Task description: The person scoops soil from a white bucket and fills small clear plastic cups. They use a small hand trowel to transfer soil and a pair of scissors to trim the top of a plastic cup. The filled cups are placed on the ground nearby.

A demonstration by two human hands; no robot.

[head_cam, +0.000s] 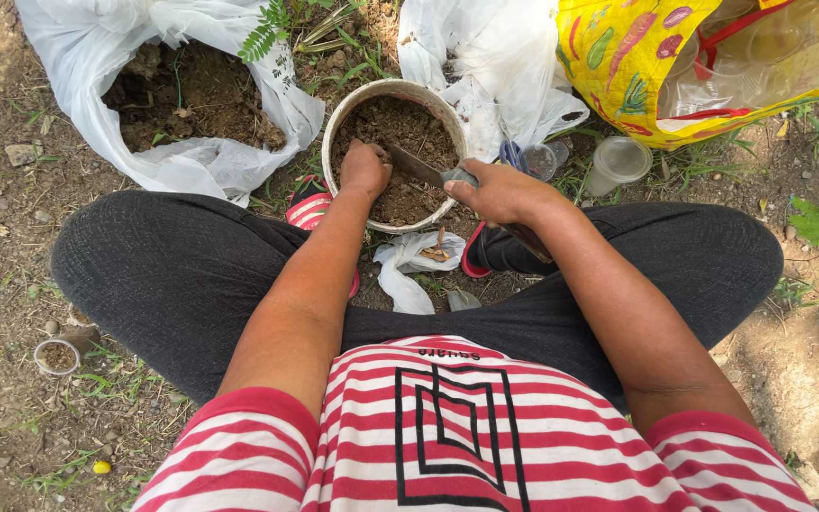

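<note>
the person is sitting on the ground (11, 284) with legs crossed, and a round pot (392, 91) full of soil (395, 128) is standing right in front of the knees, so both arms are reaching it easily. the left hand (365, 169) is curled shut and is pressing down into the soil at the near left side of the pot; i cannot tell if it is holding a clump of soil inside. the right hand (500, 192) is closed tight around the handle of a knife (417, 165), at the near right rim of the pot. the blade is sticking out of that hand toward the left and is lying over the soil, with its tip close to the left hand, so it looks like the knife is loosening the soil.

a white bag (125, 57) of more soil is lying open past the left knee, near the pot. a yellow bag (646, 66) and a clear plastic cup (616, 161) are sitting past the right knee. a small cup (57, 356) with soil is standing by the left leg.
</note>
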